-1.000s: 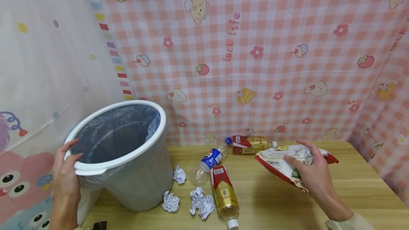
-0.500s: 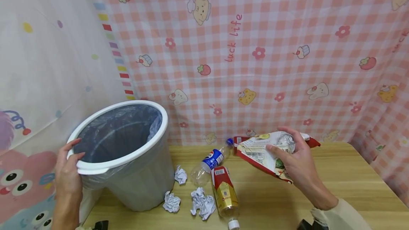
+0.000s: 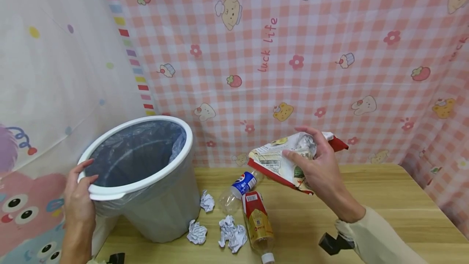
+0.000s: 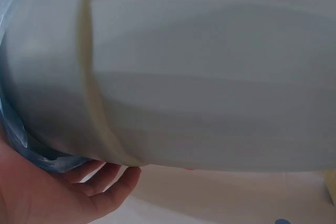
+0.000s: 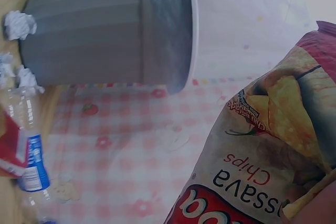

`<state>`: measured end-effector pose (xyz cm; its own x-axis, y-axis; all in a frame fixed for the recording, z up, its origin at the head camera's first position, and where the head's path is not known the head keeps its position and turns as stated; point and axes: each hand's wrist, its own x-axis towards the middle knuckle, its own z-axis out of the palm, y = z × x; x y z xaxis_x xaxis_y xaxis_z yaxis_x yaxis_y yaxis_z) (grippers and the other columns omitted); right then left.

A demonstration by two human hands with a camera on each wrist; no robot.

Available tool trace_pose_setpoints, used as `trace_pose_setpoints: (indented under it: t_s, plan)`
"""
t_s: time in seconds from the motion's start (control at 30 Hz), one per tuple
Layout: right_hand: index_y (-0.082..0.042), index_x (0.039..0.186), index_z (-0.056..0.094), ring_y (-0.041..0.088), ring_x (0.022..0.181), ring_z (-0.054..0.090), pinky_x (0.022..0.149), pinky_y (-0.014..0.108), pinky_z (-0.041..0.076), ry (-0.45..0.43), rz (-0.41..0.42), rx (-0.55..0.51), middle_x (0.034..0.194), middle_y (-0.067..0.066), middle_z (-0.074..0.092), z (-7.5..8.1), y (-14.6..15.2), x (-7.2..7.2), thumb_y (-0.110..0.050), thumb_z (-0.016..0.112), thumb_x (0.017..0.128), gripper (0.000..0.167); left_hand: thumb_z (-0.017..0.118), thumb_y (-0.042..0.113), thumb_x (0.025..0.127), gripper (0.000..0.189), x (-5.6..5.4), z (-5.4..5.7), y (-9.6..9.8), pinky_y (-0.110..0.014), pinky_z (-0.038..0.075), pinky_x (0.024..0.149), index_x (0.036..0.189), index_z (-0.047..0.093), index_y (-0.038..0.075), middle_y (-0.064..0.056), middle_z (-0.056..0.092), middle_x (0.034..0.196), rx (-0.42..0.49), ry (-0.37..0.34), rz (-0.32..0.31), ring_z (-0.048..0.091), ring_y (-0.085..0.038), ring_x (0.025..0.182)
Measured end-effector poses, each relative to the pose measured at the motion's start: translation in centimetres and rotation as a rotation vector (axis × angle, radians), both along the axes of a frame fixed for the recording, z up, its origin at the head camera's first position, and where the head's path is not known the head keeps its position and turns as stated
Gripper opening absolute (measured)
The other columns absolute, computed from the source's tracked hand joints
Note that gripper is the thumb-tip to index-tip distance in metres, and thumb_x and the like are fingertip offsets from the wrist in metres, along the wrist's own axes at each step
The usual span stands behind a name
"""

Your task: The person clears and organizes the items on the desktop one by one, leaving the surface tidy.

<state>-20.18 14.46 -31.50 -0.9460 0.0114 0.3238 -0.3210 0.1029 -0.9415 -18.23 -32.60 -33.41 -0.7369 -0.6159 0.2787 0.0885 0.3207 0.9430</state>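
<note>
My left hand (image 3: 78, 203) holds the white rim of a grey trash bin (image 3: 165, 211), its fingertips over the near left edge; a clear plastic liner covers the inside. In the left wrist view the fingers (image 4: 118, 187) lie against the bin's side, under the liner's edge. My right hand (image 3: 326, 170) grips a crumpled chip bag (image 3: 269, 162) in the air above the table, thumb on its white face and fingers behind. Lettering about cassava chips shows on the chip bag (image 5: 257, 145) in the right wrist view.
Several crumpled paper balls (image 3: 233, 233) lie right of the bin. Beside them are a clear bottle with a blue label (image 3: 243, 183) and a red-and-gold-labelled bottle (image 3: 258, 223). A wooden table (image 3: 395, 199) carries everything, with a checked curtain (image 3: 318, 84) behind.
The right hand has carried the chip bag left and upward, and the bag now hides the rear red-and-gold-labelled bottle. My left hand stays on the bin's rim.
</note>
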Motion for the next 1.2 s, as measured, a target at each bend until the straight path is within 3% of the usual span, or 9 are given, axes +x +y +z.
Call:
trace_pose_setpoints:
  t_s: [0.33, 0.73, 1.2]
  plan:
    - [-0.024, 0.142, 0.042, 0.029, 0.077, 0.07, 0.063, 0.037, 0.059, 0.072, 0.067, -0.04, 0.117, 0.019, 0.056, 2.3, -3.0, -0.9, -0.012, 0.067, 0.094, 0.055, 0.037, 0.014, 0.099, 0.047, -0.1, -0.2, 0.0, -0.023, 0.019, 0.111, 0.144, 0.049, 0.017, -0.004, 0.031, 0.158, -0.006, 0.012, 0.003, 0.027, -0.012, 0.139]
    - [-0.025, 0.14, 0.044, 0.029, 0.07, 0.068, 0.06, 0.036, 0.058, 0.192, 0.238, -0.173, 0.096, 0.017, 0.061, 5.1, -7.3, -1.9, -0.004, 0.066, 0.093, 0.056, 0.036, 0.014, 0.099, 0.047, 0.0, -0.1, 0.1, -0.024, 0.019, 0.112, 0.145, 0.048, 0.018, -0.002, 0.032, 0.159, 0.005, 0.006, 0.015, 0.027, -0.011, 0.14]
    - [-0.014, 0.136, 0.047, 0.024, 0.075, 0.065, 0.063, 0.034, 0.058, 0.332, 0.407, -0.215, 0.101, 0.02, 0.056, 6.2, -12.8, -2.4, 0.0, 0.066, 0.091, 0.051, 0.039, 0.011, 0.098, 0.046, -0.2, -0.2, 0.0, -0.02, 0.02, 0.109, 0.141, 0.053, 0.018, -0.001, 0.038, 0.153, 0.031, 0.046, 0.016, 0.03, -0.008, 0.137]
